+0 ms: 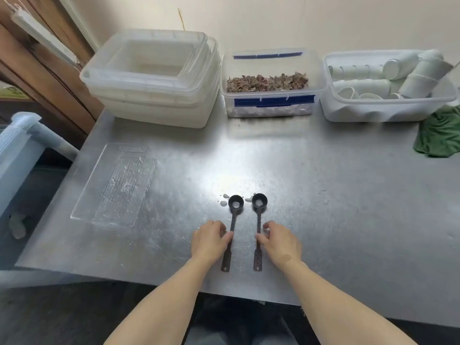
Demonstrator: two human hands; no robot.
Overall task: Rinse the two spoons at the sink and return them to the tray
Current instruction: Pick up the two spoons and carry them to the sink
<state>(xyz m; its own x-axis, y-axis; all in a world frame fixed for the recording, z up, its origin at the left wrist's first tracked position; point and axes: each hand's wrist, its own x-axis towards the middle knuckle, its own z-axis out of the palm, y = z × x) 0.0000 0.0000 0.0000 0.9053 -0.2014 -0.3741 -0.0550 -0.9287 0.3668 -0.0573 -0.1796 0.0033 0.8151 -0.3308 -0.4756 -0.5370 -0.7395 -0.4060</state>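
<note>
Both spoons, left spoon (232, 221) and right spoon (258, 221), lie wet on the table (323, 195), my left hand (210, 241) and right hand (280, 242) loosely pinching their handles. Probably rinsed; the tray (114, 183) remains.

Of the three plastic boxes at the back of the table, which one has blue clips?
The middle box, the one holding brown dried pieces, has blue clips. The stacked empty boxes on the left and the box of white cups on the right have none.
</note>
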